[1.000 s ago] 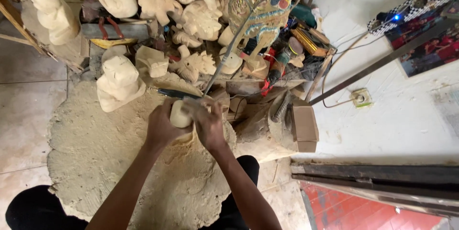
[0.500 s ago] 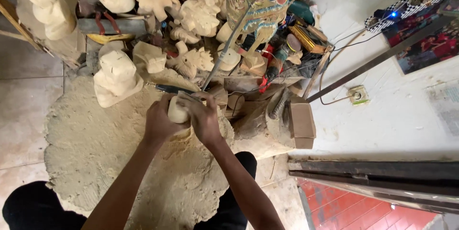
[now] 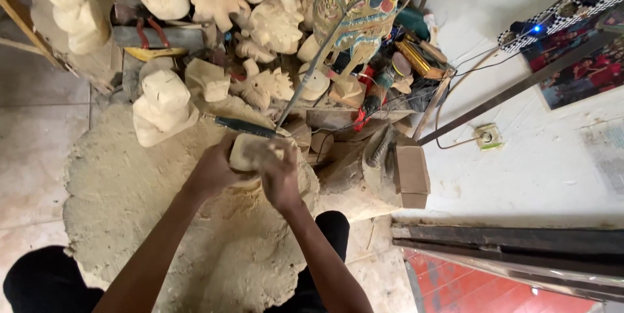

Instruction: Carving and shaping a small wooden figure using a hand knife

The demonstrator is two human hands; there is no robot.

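Wood block — gripped between left hand and right hand, fingers curled.

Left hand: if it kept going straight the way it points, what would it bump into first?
The left hand points up and right, already against the pale wood block it grips. Past that, likely the dark-handled tool lying just behind, though depth is hard to judge.

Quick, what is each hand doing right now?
Left hand: closed around the pale wooden piece.
Right hand: closed on the same piece.
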